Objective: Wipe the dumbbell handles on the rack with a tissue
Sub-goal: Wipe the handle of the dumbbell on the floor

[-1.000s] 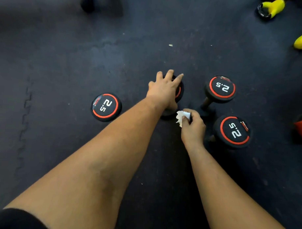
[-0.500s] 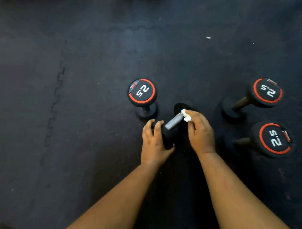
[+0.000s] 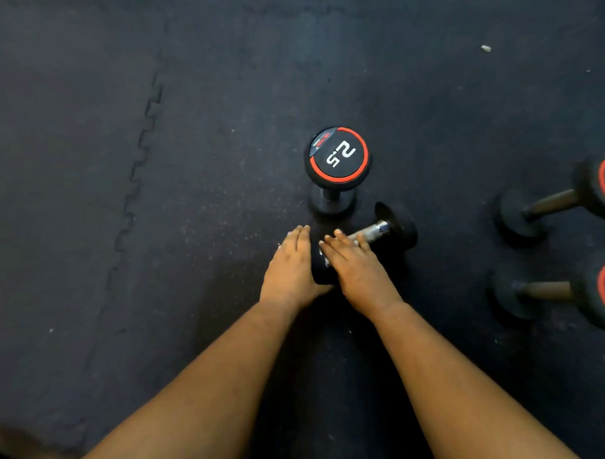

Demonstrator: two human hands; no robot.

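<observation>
A small black dumbbell point(image 3: 373, 236) lies tilted on the dark rubber floor point(image 3: 157, 224), near the middle of the view, its far head point(image 3: 397, 225) resting on the mat and its steel handle point(image 3: 371, 231) running down and to the left toward the person's hands. The left hand point(image 3: 289, 268) cups the near head point(image 3: 322, 267) from the left side, its fingers point(image 3: 299, 234) lying almost straight along the rubber, not curled round it. The right hand point(image 3: 356, 269) lies over the lower part of the handle, fingers point(image 3: 338, 246) extended across the bar; whether they grip it from below cannot be told, and the tissue is hidden (only a faint pale edge shows beneath the fingers). Both bare forearms reach in from the bottom edge. Just beyond the hands, close to the tilted dumbbell, a second dumbbell point(image 3: 336, 162) stands upright on one head, its top face ringed in red and marked 2.5. Well apart at the right edge, two more dumbbells of the same kind stand on the floor, one point(image 3: 548, 207) farther and one point(image 3: 546, 289) nearer, their red-ringed heads cut off by the frame. A toothed seam point(image 3: 138, 175) between floor mats runs down the left side, and a small pale scrap point(image 3: 485, 48) lies on the floor at upper right.
</observation>
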